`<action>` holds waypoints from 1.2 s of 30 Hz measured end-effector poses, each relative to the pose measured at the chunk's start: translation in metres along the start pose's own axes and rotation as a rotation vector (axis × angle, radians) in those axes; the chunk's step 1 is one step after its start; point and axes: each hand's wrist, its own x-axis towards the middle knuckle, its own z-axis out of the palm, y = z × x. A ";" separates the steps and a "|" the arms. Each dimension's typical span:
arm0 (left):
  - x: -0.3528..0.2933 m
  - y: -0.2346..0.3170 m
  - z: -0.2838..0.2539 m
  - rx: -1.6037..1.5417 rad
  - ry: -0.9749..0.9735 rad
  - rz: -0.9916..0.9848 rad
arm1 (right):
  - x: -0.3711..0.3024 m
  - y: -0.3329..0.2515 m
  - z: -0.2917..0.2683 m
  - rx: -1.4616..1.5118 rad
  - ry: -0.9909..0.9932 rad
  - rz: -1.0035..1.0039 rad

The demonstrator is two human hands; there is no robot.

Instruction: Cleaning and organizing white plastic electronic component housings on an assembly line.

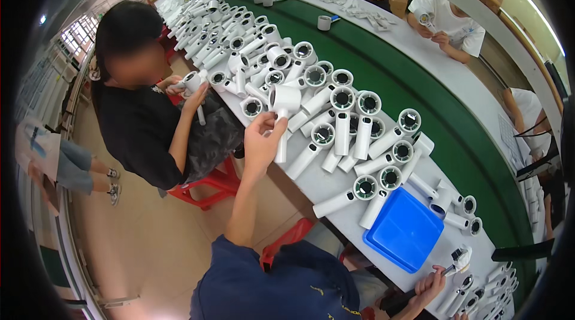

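My left hand (262,140) reaches out to the left and is closed round the handle of a white hair-dryer-shaped housing (285,98). Its wide round head points up, above a pile of similar white housings (342,99) with dark round openings. At the lower right, my right hand (429,287) has its fingers wrapped round a slim dark tool (446,271) whose kind I cannot make out. Just past the tool's tip is a small white and black piece (460,259); whether they touch is unclear. Beside this hand lies a blue plastic tray (406,230).
A long white bench (311,200) runs along a green conveyor belt (419,113). More white housings (500,287) lie at the near right end. A co-worker in black (141,98) sits to my left, handling another housing. Other people work across the belt. Red stools (209,187) stand by the bench.
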 end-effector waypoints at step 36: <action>0.114 -0.027 0.064 0.465 0.062 0.367 | -0.004 -0.002 -0.012 0.140 0.006 -0.002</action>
